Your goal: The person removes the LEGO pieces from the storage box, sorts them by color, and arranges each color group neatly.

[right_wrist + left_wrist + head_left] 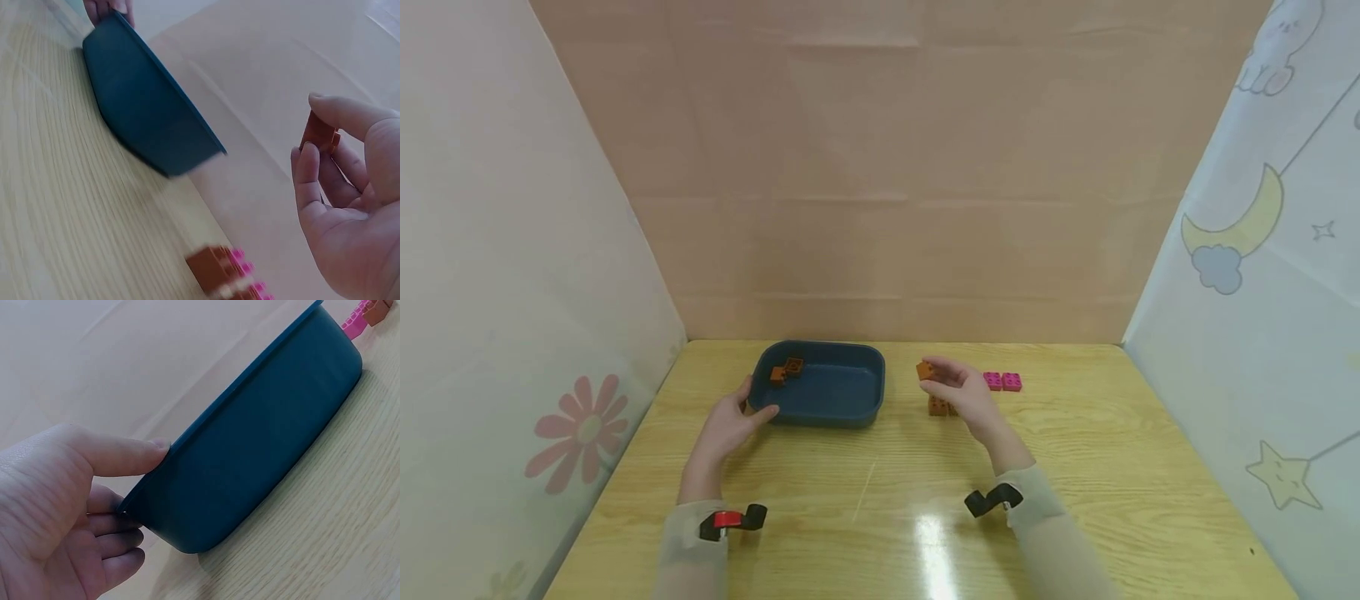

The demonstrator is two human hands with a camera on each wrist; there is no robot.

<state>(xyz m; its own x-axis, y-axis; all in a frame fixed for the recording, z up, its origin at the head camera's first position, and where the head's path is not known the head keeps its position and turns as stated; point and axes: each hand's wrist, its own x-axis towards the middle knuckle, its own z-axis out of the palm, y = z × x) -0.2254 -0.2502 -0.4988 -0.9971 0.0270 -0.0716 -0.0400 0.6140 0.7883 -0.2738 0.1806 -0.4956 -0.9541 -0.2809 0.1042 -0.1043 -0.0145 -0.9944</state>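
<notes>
A dark blue tray [842, 390] with raised sides stands toward the back of the table. At its left corner my left hand [728, 427] grips the rim, the thumb [134, 456] on the near side and the other fingers round the end. Two orange toy bricks [777, 376] lie inside the tray by its left wall. Right of the tray, my right hand [966, 398] pinches another orange toy brick [319, 132] between thumb and fingers, above the table. Beneath that hand stand more orange bricks [937, 406], partly hidden by it.
Pink toy bricks [1012, 382] stand on the wooden table [820, 500] to the right of my right hand. A brown paper wall [880, 208] closes off the back. Patterned white sheets [1262, 333] line both sides.
</notes>
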